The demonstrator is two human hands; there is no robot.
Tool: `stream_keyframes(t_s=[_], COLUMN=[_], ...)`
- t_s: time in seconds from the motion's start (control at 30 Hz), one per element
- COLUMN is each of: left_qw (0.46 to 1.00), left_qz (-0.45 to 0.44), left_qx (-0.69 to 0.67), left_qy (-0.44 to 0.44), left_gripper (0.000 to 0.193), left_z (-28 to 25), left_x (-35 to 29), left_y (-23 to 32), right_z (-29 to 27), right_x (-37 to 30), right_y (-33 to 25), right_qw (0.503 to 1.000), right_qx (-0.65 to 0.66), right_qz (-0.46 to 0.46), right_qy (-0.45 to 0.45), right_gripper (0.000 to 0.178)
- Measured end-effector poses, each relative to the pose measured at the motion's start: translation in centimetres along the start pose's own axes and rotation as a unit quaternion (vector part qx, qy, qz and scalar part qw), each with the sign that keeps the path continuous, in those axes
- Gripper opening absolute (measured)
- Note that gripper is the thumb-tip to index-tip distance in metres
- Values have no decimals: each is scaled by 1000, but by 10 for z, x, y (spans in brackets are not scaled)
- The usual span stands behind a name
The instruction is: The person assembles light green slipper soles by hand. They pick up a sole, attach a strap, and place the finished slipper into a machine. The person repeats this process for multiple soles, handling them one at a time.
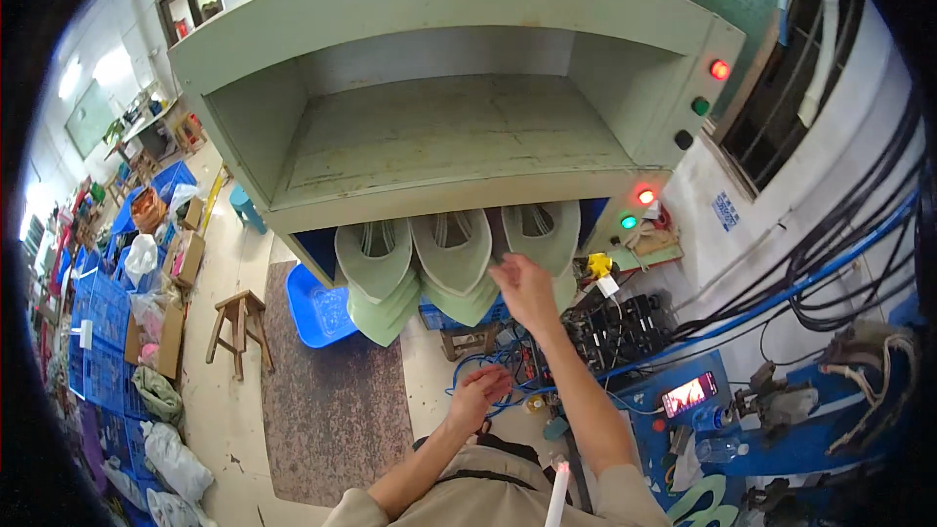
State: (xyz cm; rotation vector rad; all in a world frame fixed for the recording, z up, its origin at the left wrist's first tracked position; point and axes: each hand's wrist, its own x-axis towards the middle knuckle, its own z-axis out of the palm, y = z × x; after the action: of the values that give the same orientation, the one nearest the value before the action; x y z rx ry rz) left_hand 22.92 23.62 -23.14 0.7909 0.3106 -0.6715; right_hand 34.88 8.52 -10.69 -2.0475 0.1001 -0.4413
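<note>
Three stacks of pale green, leaf-shaped pieces with rounded cut-outs jut out from under a large cream metal cabinet: a left stack [376,278], a middle stack [453,263] and a right stack [554,246]. My right hand [525,291] is at the near left edge of the right stack, with its fingers loosely bent and apart. Whether the fingertips touch the pieces I cannot tell. Lower down, in front of my body, my left hand [478,398] hovers with half-curled fingers and nothing visible in it.
Above the stacks the cabinet [449,137] has a wide shelf and lit buttons on its right side. A blue tub [320,307] and wooden stool [239,332] stand left. Cables [820,244] hang at the right, above a blue bench with a lit phone [689,394].
</note>
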Motion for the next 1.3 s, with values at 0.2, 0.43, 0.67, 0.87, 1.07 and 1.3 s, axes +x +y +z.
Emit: stream_keyframes(t_s=[0.2,0.43,0.67,0.87,1.07,1.3], left_qw=[999,996,897,773,876,850], left_qz=[17,35,292,490,316,150], left_qx=[-30,45,326,399,365,462], left_qy=[34,74,57,62,11,-203], left_gripper=[30,25,32,50,46,31], left_z=[-11,-6,28,87,75,69], left_x=[-3,-15,-57,-84,-145,-231], left_y=[18,24,38,45,-14,-36], right_z=[69,91,61,18,-20,-143], right_x=[51,74,10,-126,-233,-337], right_y=[11,27,7,-30,-66,-39], right_qw=[987,981,977,942,837,917], right_qx=[-60,34,145,299,546,153], right_qz=[-55,-16,52,91,-9,87], right_qy=[142,190,148,122,10,359], right_gripper=[27,20,18,22,55,58])
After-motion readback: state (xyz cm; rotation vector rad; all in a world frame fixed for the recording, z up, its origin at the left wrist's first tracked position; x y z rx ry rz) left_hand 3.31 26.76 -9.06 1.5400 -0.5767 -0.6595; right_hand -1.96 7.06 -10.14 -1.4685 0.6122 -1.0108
